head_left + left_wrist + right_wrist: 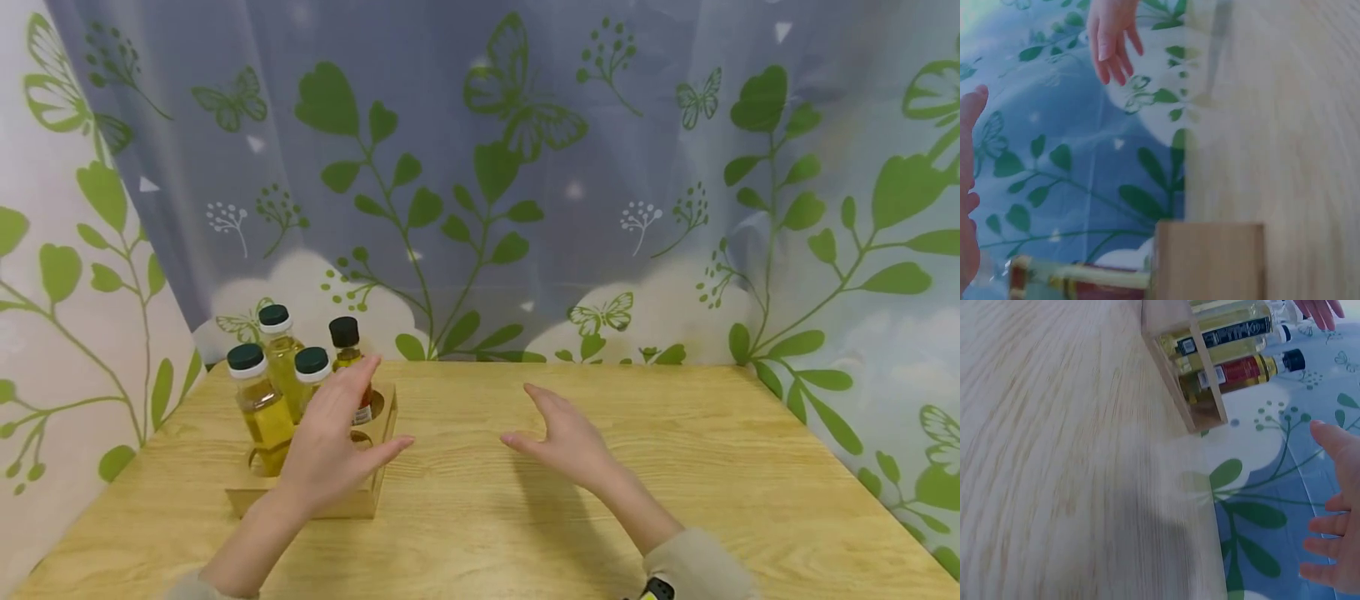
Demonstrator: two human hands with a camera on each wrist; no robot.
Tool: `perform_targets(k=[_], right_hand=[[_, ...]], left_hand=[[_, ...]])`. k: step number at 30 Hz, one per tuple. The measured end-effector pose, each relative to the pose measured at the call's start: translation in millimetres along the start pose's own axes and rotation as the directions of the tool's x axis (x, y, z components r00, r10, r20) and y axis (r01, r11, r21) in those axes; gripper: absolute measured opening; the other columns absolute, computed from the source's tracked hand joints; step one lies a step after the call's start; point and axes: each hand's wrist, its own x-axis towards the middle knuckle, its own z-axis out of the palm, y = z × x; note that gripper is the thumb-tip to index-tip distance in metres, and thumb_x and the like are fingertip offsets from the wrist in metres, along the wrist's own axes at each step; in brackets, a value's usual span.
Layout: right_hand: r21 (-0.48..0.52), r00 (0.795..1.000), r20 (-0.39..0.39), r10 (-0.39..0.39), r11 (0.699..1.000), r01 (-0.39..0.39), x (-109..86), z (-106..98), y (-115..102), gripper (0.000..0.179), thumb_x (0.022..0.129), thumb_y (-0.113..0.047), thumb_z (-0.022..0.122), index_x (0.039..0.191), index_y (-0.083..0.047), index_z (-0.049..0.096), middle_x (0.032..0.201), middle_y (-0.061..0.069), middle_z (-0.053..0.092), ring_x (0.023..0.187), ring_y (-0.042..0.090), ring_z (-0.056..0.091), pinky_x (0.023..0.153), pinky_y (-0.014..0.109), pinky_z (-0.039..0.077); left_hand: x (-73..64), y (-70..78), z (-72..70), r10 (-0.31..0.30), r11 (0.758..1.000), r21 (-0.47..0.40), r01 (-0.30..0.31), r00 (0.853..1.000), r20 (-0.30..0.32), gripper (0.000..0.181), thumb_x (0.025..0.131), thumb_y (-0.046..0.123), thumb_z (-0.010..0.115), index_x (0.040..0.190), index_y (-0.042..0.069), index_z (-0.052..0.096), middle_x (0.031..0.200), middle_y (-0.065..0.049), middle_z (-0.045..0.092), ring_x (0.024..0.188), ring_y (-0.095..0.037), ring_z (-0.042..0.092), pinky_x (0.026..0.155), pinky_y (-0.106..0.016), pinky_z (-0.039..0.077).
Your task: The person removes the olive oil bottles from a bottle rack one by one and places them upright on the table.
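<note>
So the left hand (pixel 330 446) is up in front of the wooden rack (pixel 352 505), fingers extended and thumb stuck out wide, holding nothing. Right hand (pixel 566 437) is over the middle of the counter (pixel 480 533), same deal, thumb and fingers spread with a gap like a sideways V. The two hands sit well apart, palms roughly facing each other

The rack's on the left side of the counter, pale smooth wood, boxy with straight edges and round holes cut in the top. Four bottles stand in it: a front one (pixel 268 421) and a back one (pixel 287 362), both clear with yellow liquid, a shorter-looking one (pixel 311 375) partly behind the left hand, and a slimmer red-label bottle (pixel 1241 370) with a ribbed-looking black cap. The first three have dark green round lids over white collars. Can't tell if they're glass or plastic

The counter has a light yellowish wood grain, fine wavy streaks. Behind it hangs a blue-grey curtain (pixel 442 100), softly creased, printed with green leaves and butterflies. Beige fabric sleeve (pixel 697 562) on the right arm
</note>
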Motion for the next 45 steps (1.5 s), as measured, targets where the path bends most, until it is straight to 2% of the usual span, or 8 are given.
perform_targets(k=[7, 12, 18, 23, 30, 35, 39, 45], right_hand=[[0.158, 1.0, -0.005, -0.018, 0.987, 0.019, 8.3, 10, -23, 0.08, 0.082, -0.048, 0.066, 0.142, -0.005, 0.036, 0.142, 0.012, 0.04, 0.13, 0.031, 0.035, 0.103, 0.05, 0.032], [0.246, 1.0, -0.009, -0.029, 0.969, 0.031, 15.0, 16, -41, 0.08, 0.081, -0.047, 0.068, 0.142, -0.006, 0.036, 0.141, 0.011, 0.041, 0.13, 0.031, 0.035, 0.103, 0.05, 0.032], [0.346, 0.999, -0.014, -0.051, 0.937, 0.053, 24.0, 26, -59, 0.081, 0.08, -0.043, 0.07, 0.143, -0.006, 0.035, 0.142, 0.01, 0.041, 0.13, 0.03, 0.035, 0.103, 0.048, 0.033], [0.438, 0.998, -0.001, -0.057, 0.898, 0.052, 30.6, 36, -70, 0.081, 0.081, -0.04, 0.071, 0.143, -0.005, 0.033, 0.143, 0.012, 0.039, 0.13, 0.029, 0.036, 0.103, 0.045, 0.034], [0.542, 0.997, 0.036, -0.069, 0.84, 0.039, 38.9, 54, -82, 0.079, 0.083, -0.034, 0.071, 0.143, -0.002, 0.031, 0.144, 0.014, 0.037, 0.13, 0.028, 0.035, 0.103, 0.045, 0.034], [0.578, 0.994, 0.072, -0.087, 0.815, 0.029, 45.8, 69, -90, 0.079, 0.083, -0.028, 0.071, 0.144, -0.001, 0.029, 0.143, 0.016, 0.036, 0.13, 0.028, 0.035, 0.102, 0.042, 0.036], [0.573, 0.992, 0.1, -0.071, 0.82, 0.001, 49.8, 81, -97, 0.082, 0.081, -0.027, 0.073, 0.143, 0.001, 0.029, 0.143, 0.018, 0.036, 0.13, 0.029, 0.036, 0.102, 0.043, 0.036], [0.472, 0.983, 0.18, -0.045, 0.881, -0.046, 47.9, 103, -102, 0.091, 0.078, -0.036, 0.075, 0.145, 0.001, 0.025, 0.145, 0.017, 0.033, 0.131, 0.032, 0.033, 0.105, 0.045, 0.032]], left_hand=[[0.0, -12.9, -35.0, -0.026, 0.999, -0.049, 0.021, 0.995, -0.097, 0.087, 0.082, 0.06, 0.055, 0.135, -0.008, 0.039, 0.132, -0.022, 0.047, 0.123, -0.036, 0.041, 0.109, -0.03, 0.024], [-1.5, -25.4, -60.9, -0.114, 0.993, -0.032, 0.11, 0.984, -0.135, 0.094, 0.078, 0.063, 0.057, 0.138, -0.006, 0.035, 0.135, -0.024, 0.043, 0.129, -0.027, 0.035, 0.108, -0.023, 0.023], [-8.4, -36.3, -88.4, -0.304, 0.953, -0.044, 0.301, 0.939, -0.161, 0.092, 0.075, 0.054, 0.069, 0.144, 0.006, 0.032, 0.143, -0.016, 0.038, 0.133, -0.026, 0.03, 0.108, -0.02, 0.02], [-20.5, -50.3, -105.6, -0.522, 0.853, -0.036, 0.521, 0.847, -0.103, 0.096, 0.071, 0.012, 0.08, 0.148, 0.012, 0.024, 0.148, -0.011, 0.03, 0.136, -0.029, 0.024, 0.111, -0.037, 0.018], [-49.5, -88.0, -124.4, -0.685, 0.718, -0.031, 0.696, 0.713, 0.148, 0.093, 0.089, 0.025, 0.064, 0.149, 0.006, -0.004, 0.151, -0.023, 0.006, 0.133, -0.049, 0.008, 0.104, -0.064, 0.005], [-67.4, -108.2, -128.5, -0.726, 0.63, 0.016, 0.777, 0.581, 0.368, 0.095, 0.092, 0.034, 0.057, 0.145, 0.002, -0.016, 0.149, -0.029, -0.006, 0.127, -0.059, 0.006, 0.096, -0.071, 0.01], [-76.4, -118.6, -122.8, -0.713, 0.596, 0.067, 0.8, 0.489, 0.503, 0.1, 0.092, 0.038, 0.057, 0.141, -0.001, -0.022, 0.145, -0.035, -0.009, 0.122, -0.064, 0.007, 0.094, -0.072, 0.016], [-88.8, -127.5, -108.5, -0.679, 0.583, 0.111, 0.805, 0.407, 0.611, 0.105, 0.091, 0.04, 0.058, 0.139, -0.007, -0.022, 0.141, -0.042, -0.006, 0.119, -0.066, 0.01, 0.092, -0.071, 0.022]])
